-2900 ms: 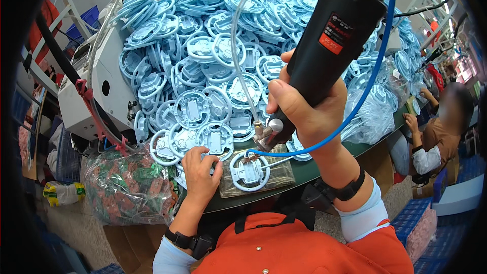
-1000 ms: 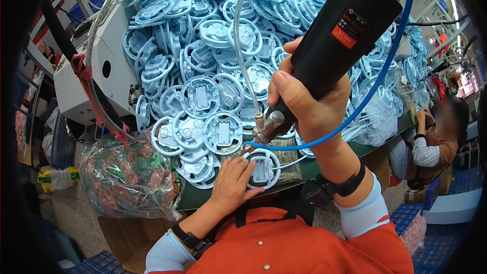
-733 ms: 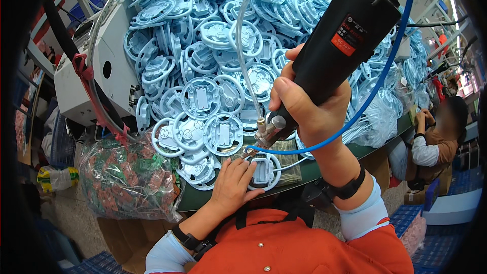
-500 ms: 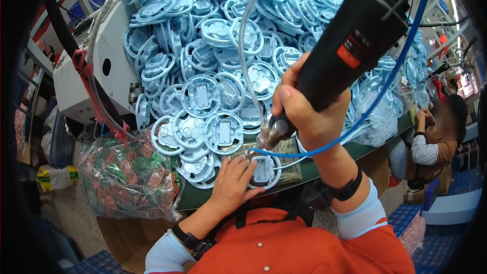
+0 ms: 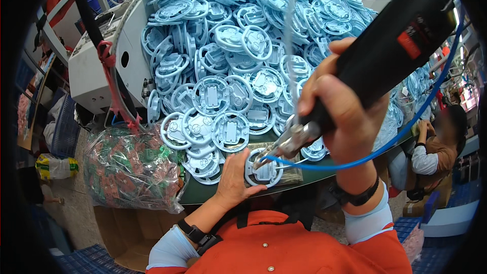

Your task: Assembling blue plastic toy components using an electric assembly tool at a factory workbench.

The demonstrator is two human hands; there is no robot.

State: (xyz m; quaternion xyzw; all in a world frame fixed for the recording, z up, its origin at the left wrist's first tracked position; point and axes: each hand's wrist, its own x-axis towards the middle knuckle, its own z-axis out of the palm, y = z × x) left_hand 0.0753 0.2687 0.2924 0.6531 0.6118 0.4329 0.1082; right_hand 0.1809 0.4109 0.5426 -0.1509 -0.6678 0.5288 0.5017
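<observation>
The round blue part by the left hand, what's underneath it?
The round blue part rests on a block-like fixture at the green table's edge. The part and the left hand cover most of it.

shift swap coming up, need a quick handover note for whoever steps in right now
Left hand: flat on the near table edge, steadying one light blue round part.
Right hand: gripped around a black powered screwdriver, its metal tip tilted down onto that part. A blue hose trails from the tool.
Things: a big heap of the same blue parts covers the table behind; a clear bag of green pieces hangs to the left.
Done: cannot tell how many are finished.
Left: the part under the tip, likely the heap.
</observation>
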